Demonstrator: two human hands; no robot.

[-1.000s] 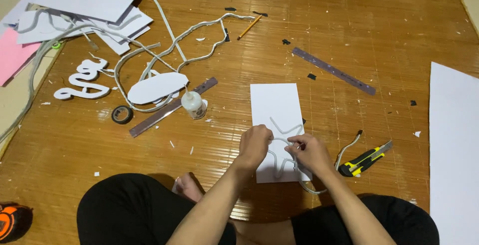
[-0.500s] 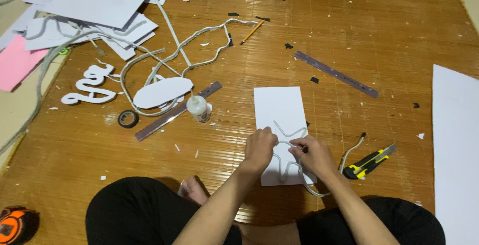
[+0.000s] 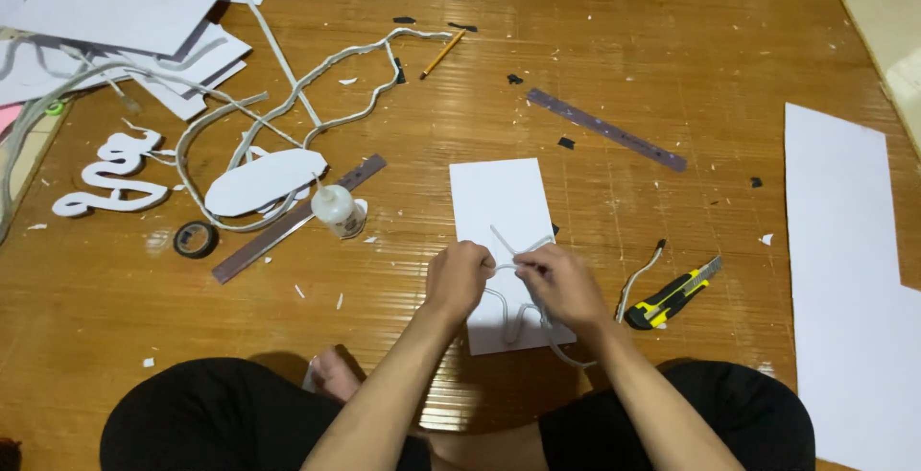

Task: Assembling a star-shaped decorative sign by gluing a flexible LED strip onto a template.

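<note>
On the wooden floor (image 3: 480,78) just ahead of the person's crossed legs lies a white rectangular board (image 3: 499,202), and both hands meet over its near half. Left hand (image 3: 459,277) is curled into a loose fist at the board's left edge, its fingers closed on a thin white flexible strip (image 3: 513,313). Right hand (image 3: 564,284) sits just beside it, thumb and fingertips pinched on the same strip where it passes between the two hands. From that shared grip the strip loops down across the board under the palms, and one end trails off the board's near right corner toward the person's right knee; a short piece also angles up past the fingertips onto the bare part of the board.

Near the right hand, to its right, a yellow and black utility knife (image 3: 672,298) lies on the floor, with a short loose bit of strip (image 3: 638,279) between knife and hand. Left of the board stands a small glue bottle (image 3: 338,210), tipped on its side, touching a long dark ruler (image 3: 297,220). A black tape roll (image 3: 196,239) lies further left. A second ruler (image 3: 604,129) lies beyond the board, and a large white sheet (image 3: 844,270) covers the floor on the far right
</note>
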